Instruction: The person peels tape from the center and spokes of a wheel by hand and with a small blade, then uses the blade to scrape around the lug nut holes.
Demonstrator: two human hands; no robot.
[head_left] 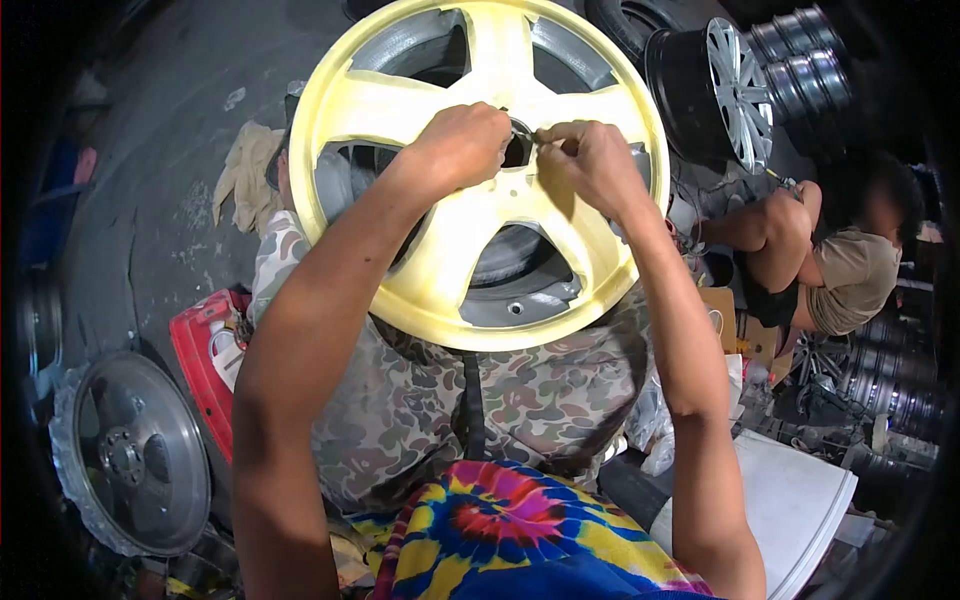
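A pale yellow five-spoke car wheel rim (508, 205) lies face up across my lap, over camouflage trousers (400, 440). My left hand (465, 145) rests on the hub, just left of the dark centre hole (517, 150). Its fingers are curled, and whatever they hold is hidden. On the other side of the hole, my right hand (592, 165) has thumb and forefinger pinched together at the hole's edge. Any small piece between those fingertips is too small to name.
A bare metal wheel (135, 455) and a red case (205, 370) are at the left. A cloth (250, 170) lies on the dark floor. Another person (850, 270) sits at the right, below a silver-faced wheel (738, 95). A white panel (780, 500) is at the lower right.
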